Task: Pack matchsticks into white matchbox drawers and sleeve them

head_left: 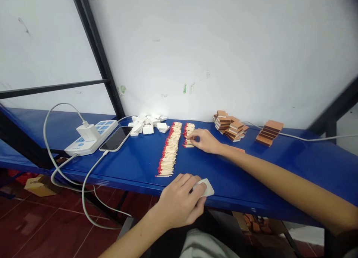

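Near the table's front edge my left hand (183, 200) is closed around a small white matchbox tray (207, 187). My right hand (205, 140) reaches to the shorter row of red-tipped matches (189, 129), with thumb and forefinger curled together at its near end; whether a match is between them is too small to tell. Left of it runs a longer row of matches (170, 149), laid side by side with red heads to the left. A heap of white matchbox trays (148, 124) lies at the back left. Brown matchbox sleeves (231, 125) are piled at the back right.
A stack of brown sleeves (270, 132) stands farther right, by a white cable (313, 139). On the left are a phone (116, 138) with its charging cable and a power strip (107, 129) holding a plug. Black shelf posts (97, 52) frame the blue table (134, 164).
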### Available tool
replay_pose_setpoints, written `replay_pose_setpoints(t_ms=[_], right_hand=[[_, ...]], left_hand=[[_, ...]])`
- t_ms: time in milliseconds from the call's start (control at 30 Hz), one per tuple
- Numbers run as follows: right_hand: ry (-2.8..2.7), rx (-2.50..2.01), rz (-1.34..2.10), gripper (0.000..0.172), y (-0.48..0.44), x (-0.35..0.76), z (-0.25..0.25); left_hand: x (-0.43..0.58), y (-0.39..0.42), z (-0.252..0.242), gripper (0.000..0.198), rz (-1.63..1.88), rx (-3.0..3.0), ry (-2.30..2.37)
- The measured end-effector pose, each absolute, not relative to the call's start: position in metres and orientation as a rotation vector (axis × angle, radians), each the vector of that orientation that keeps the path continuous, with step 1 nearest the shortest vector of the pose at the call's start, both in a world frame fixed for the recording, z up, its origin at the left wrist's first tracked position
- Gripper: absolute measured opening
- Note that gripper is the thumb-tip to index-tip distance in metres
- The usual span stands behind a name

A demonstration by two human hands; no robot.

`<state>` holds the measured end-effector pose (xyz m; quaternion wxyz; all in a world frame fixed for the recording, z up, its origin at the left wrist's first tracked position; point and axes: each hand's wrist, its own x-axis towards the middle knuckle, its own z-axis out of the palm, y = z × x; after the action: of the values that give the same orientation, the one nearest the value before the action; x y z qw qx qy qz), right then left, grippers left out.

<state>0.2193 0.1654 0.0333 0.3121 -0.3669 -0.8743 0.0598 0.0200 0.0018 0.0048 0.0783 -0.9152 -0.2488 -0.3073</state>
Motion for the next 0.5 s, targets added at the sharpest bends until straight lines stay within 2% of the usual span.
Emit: replay_pose_setpoints(t_ms=[300, 500], right_hand=[[-2.327, -1.142, -0.069, 0.024, 0.180, 0.230, 0.038], [-2.456, -0.996, -0.104, 0.026, 0.179, 0.226, 0.036]], left_hand=[[0.020, 0.002, 0.006, 0.018, -0.921, -2.735, -0.745], [0.020, 0.001, 0.007, 0.018, -0.924, -2.729, -0.745]])
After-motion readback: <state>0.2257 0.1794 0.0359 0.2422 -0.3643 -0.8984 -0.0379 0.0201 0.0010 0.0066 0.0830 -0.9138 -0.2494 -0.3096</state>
